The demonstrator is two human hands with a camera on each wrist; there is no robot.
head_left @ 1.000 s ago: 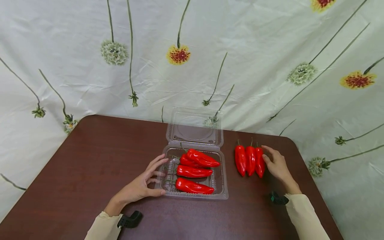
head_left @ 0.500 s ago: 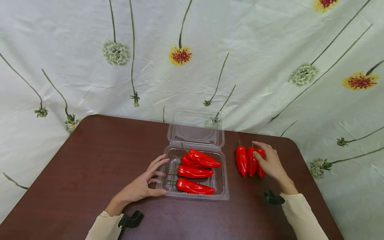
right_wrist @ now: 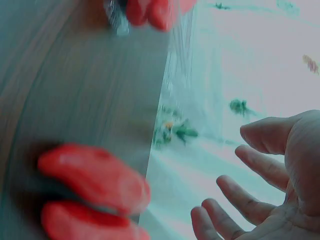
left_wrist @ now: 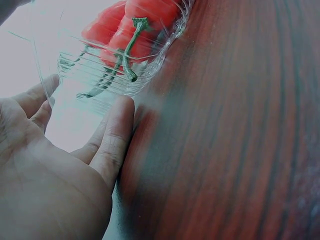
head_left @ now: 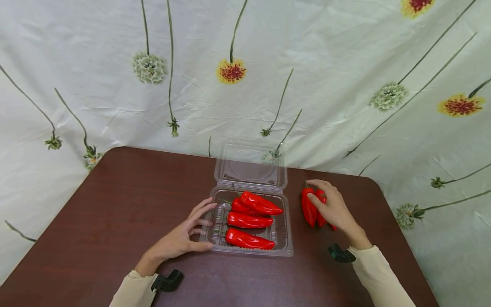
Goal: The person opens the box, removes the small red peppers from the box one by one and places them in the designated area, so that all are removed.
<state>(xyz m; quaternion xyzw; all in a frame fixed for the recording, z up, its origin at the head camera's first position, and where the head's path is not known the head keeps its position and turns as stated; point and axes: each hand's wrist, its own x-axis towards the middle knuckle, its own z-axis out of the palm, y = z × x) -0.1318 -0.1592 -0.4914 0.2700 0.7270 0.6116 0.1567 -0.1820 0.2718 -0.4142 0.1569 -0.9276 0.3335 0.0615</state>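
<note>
A clear plastic clamshell box stands on the table in the head view with its lid raised. Several red peppers with green stems lie inside. My left hand rests against the box's left side, fingers extended; the left wrist view shows these fingers at the clear wall. To the right of the box are three more red peppers, the leftmost one plainly seen. My right hand hovers over them, partly hiding the other two. In the right wrist view its fingers are spread and hold nothing.
The dark brown wooden table reaches to a pale flower-printed cloth behind it. The clear lid leans back near the table's far edge. Black bands sit on both wrists.
My right hand has moved left across the three loose peppers, from beside the rightmost toward the leftmost one. My left hand and the box have stayed in place.
</note>
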